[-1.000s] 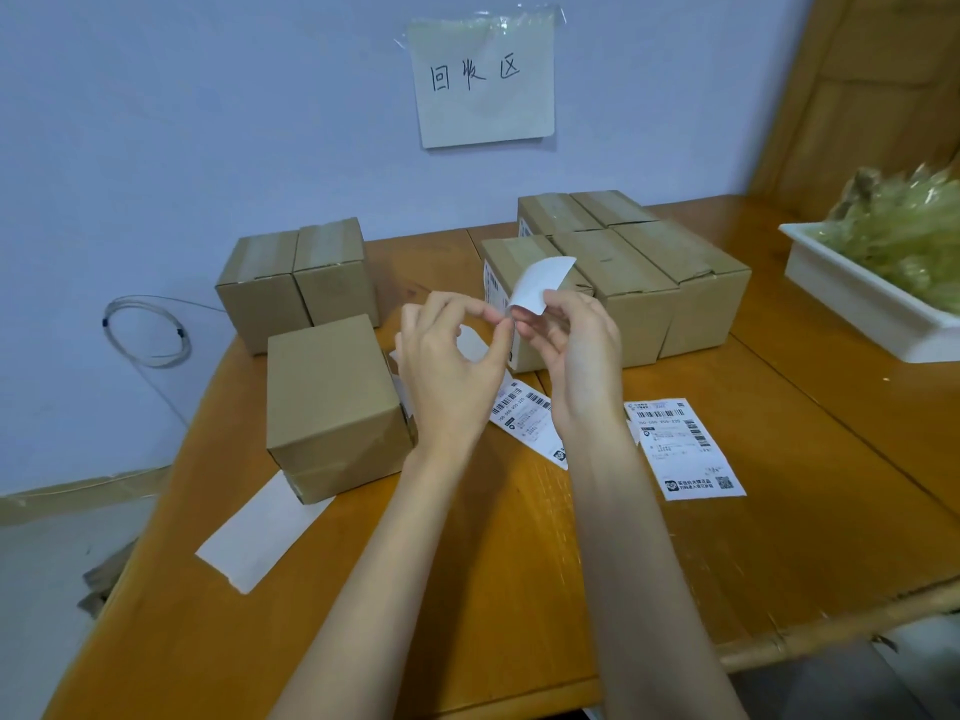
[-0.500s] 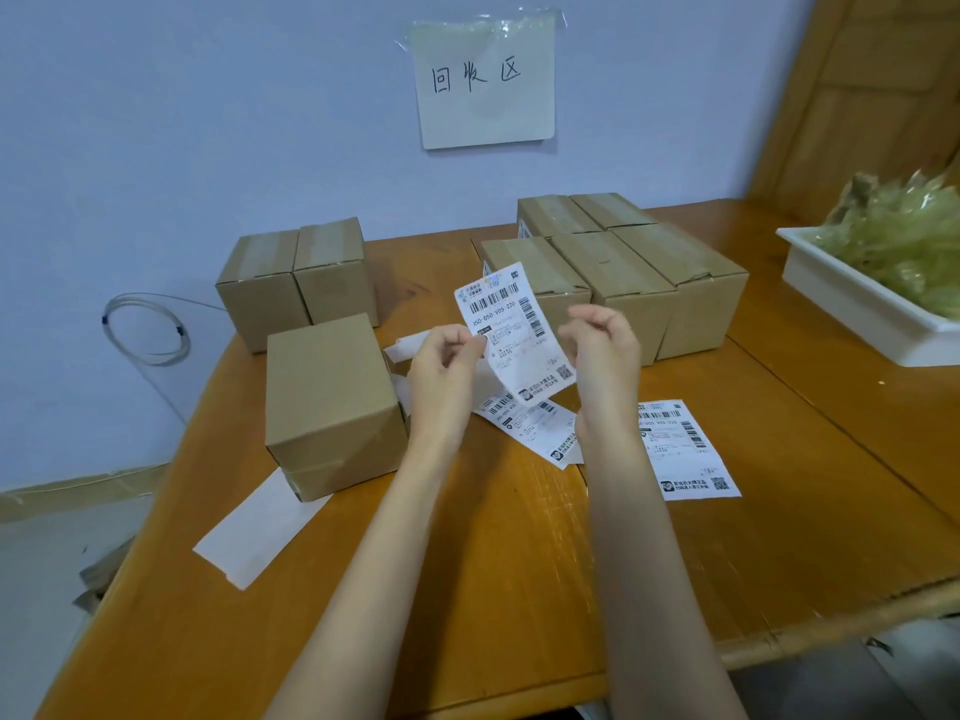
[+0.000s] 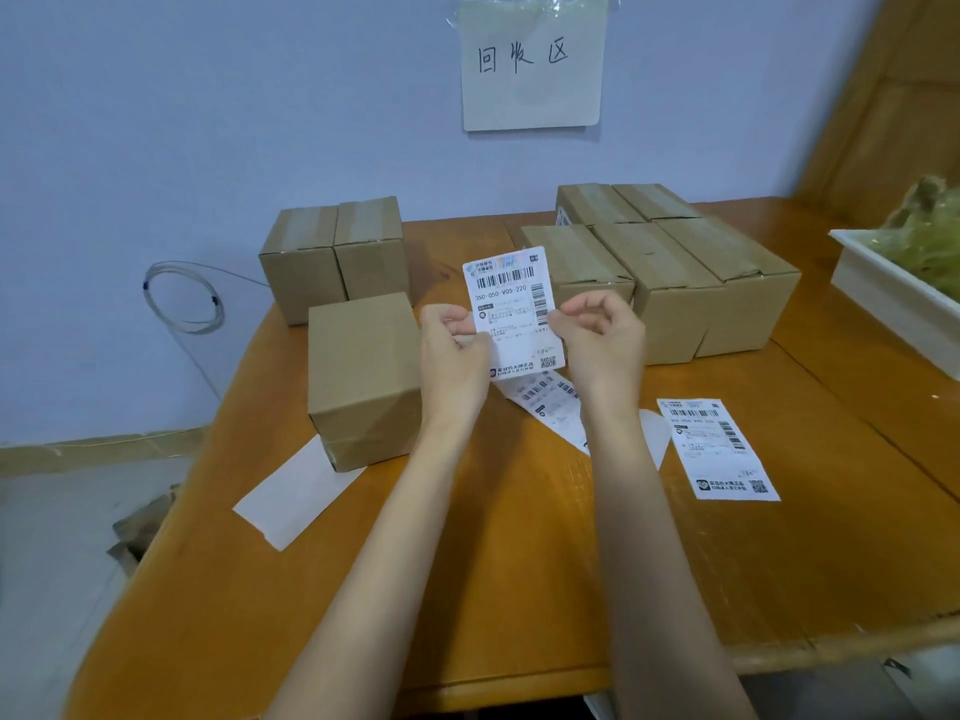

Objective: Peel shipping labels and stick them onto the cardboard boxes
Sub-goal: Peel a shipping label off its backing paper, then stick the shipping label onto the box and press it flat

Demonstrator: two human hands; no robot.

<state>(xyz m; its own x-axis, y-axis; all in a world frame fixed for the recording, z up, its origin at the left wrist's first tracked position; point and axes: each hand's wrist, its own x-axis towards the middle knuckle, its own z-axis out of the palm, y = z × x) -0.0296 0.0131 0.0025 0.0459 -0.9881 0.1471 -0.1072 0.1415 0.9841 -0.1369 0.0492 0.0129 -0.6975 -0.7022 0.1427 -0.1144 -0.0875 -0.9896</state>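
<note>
I hold a white shipping label (image 3: 511,309) upright above the wooden table (image 3: 467,589), printed side facing me. My left hand (image 3: 451,361) pinches its left edge and my right hand (image 3: 597,345) pinches its right edge. A single cardboard box (image 3: 363,376) stands just left of my left hand. Two boxes (image 3: 332,257) sit behind it by the wall. A group of several boxes (image 3: 670,272) stands at the back right. More labels lie flat: one under my hands (image 3: 550,402) and one to the right (image 3: 719,449).
A blank white backing strip (image 3: 296,493) lies at the table's left edge, partly under the single box. A white tray (image 3: 893,298) of clear plastic wrap sits at the far right. A paper sign (image 3: 532,59) hangs on the wall; a coiled cable (image 3: 182,298) hangs left.
A second ago my hands were peeling a label with its blank back showing. The label has since turned print-side toward me and straightened upright, held by both edges.
</note>
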